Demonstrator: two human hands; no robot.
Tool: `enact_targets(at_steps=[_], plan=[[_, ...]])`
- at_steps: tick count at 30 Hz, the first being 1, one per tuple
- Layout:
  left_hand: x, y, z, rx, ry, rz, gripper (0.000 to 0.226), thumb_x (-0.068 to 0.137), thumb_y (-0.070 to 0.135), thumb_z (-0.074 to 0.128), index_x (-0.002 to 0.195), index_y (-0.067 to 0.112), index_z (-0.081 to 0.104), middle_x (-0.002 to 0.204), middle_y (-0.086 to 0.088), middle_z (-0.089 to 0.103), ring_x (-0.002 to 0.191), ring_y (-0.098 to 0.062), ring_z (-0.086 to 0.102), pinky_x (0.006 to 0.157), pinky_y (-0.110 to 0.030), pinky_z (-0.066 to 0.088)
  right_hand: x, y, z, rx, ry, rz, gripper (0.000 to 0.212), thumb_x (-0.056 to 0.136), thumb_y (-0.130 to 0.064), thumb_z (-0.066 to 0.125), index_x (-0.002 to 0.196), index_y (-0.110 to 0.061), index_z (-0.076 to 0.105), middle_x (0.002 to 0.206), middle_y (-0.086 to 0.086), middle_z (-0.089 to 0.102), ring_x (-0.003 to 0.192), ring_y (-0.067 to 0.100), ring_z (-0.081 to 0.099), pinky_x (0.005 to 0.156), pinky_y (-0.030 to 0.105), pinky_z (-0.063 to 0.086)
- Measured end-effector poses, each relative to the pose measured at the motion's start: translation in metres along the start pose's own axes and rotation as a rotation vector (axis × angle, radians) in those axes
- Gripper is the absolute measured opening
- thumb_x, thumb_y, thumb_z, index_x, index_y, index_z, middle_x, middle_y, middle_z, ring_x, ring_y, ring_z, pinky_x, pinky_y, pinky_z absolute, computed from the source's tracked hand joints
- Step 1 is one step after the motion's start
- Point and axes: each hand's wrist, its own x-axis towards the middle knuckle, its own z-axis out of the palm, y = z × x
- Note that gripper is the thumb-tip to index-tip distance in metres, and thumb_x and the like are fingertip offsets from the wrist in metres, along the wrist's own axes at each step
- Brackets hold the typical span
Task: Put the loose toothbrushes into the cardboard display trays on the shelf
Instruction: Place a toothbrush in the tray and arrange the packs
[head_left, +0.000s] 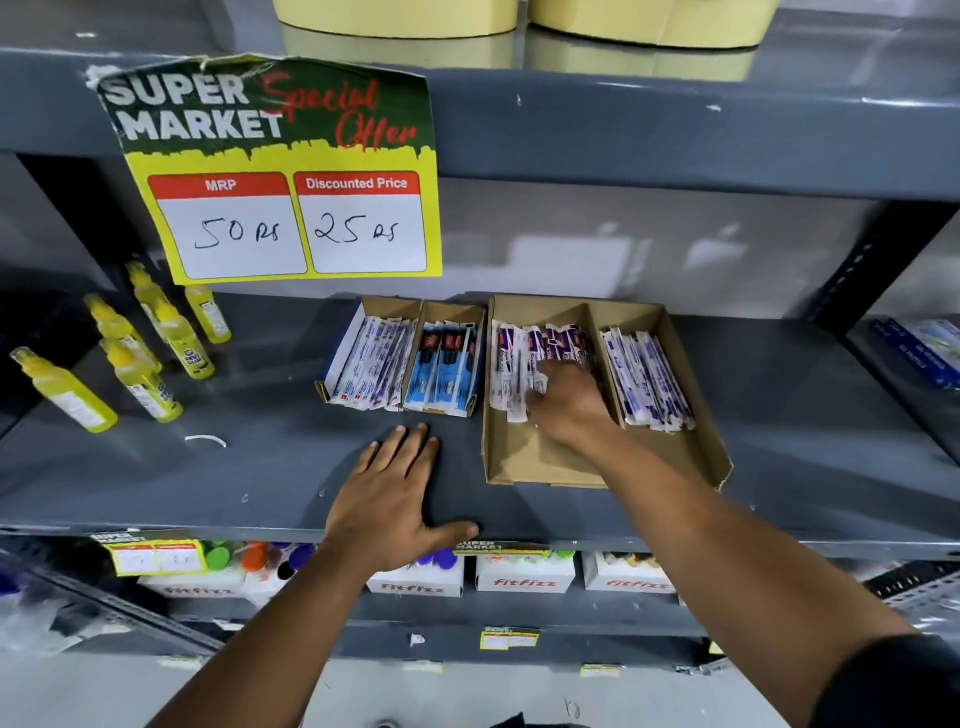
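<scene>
Right hand (566, 402) at centre right, fingers pressing packaged toothbrushes (524, 364) in left compartment of larger cardboard tray (711, 441); packs' long axis runs front-to-back. Left hand (395, 493) splayed flat, released, on shelf (260, 467).

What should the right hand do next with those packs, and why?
Probably nudge the packs straight and deeper into the big tray's left compartment: the right hand rests on them, and some lie askew, poking forward. The left hand lies flat on the shelf.
</scene>
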Motion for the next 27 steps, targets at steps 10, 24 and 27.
enact_targets(at_steps=[10, 24, 27], plan=[[0.0, 0.001, -0.001, -0.01, 0.015, -0.001, 0.124, 0.065, 0.101, 0.012, 0.154, 0.016, 0.016, 0.164, -0.003, 0.005, 0.15, -0.022, 0.0, 0.122, -0.045, 0.005, -0.004, -0.003, 0.017, -0.419, -0.029, -0.147, 0.034, 0.088, -0.047, 0.057, 0.114, -0.026, 0.06, 0.107, 0.001, 0.054, 0.092, 0.022, 0.06, 0.07, 0.034, 0.054], [0.0, 0.001, 0.0, 0.01, 0.004, -0.003, 0.124, 0.065, 0.102, 0.012, 0.155, 0.016, 0.015, 0.164, -0.004, 0.005, 0.15, -0.022, 0.0, 0.122, -0.046, 0.006, -0.003, -0.006, 0.013, -0.503, -0.033, -0.165, 0.022, 0.093, -0.036, 0.05, 0.09, -0.02, 0.064, 0.079, 0.0, 0.06, 0.068, 0.016, 0.059, 0.062, 0.031, 0.055], [0.0, 0.0, -0.001, 0.012, 0.006, -0.001, 0.123, 0.065, 0.101, 0.012, 0.154, 0.016, 0.015, 0.164, -0.004, 0.006, 0.15, -0.023, 0.001, 0.122, -0.046, 0.007, -0.003, -0.006, 0.01, -0.443, -0.02, -0.157, 0.019, 0.093, -0.032, 0.049, 0.091, -0.022, 0.065, 0.081, 0.001, 0.063, 0.071, 0.017, 0.061, 0.061, 0.03, 0.055]])
